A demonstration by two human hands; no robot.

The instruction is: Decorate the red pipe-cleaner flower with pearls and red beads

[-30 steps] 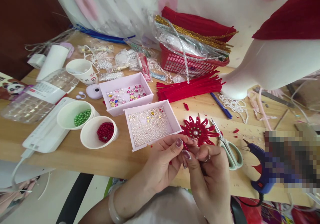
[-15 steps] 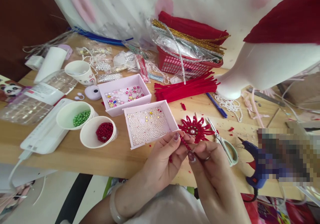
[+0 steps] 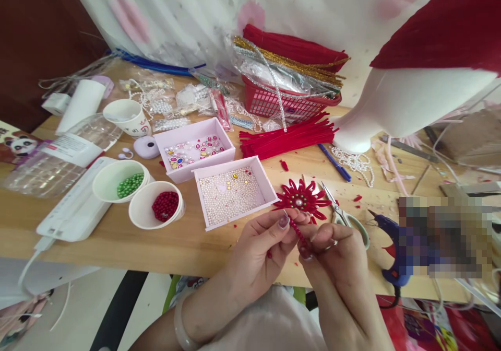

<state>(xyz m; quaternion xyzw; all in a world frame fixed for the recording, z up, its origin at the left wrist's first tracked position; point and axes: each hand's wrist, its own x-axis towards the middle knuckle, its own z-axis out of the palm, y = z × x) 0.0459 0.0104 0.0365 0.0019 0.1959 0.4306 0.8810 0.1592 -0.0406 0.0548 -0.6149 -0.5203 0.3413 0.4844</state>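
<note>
My left hand (image 3: 263,252) and my right hand (image 3: 332,254) meet over the table's front edge, both pinching a short strand of small red beads (image 3: 296,231). The left thumb and forefinger hold its upper end, the right fingers its lower end. Just beyond the fingertips a red pipe-cleaner flower (image 3: 300,199) with a pearl centre lies on the table. A pink box of tiny pearls (image 3: 230,191) sits to the left of the flower. A white cup of red beads (image 3: 158,210) stands further left.
Scissors (image 3: 344,216) and a blue glue gun (image 3: 391,241) lie to the right. A bundle of red pipe cleaners (image 3: 289,138), a red basket (image 3: 282,103), a pink gem box (image 3: 193,150), a cup of green beads (image 3: 122,181) and a white mannequin neck (image 3: 391,110) fill the table.
The red bead strand has grown longer between my fingers as my right hand slid down and away from the left. The view shifted slightly.
</note>
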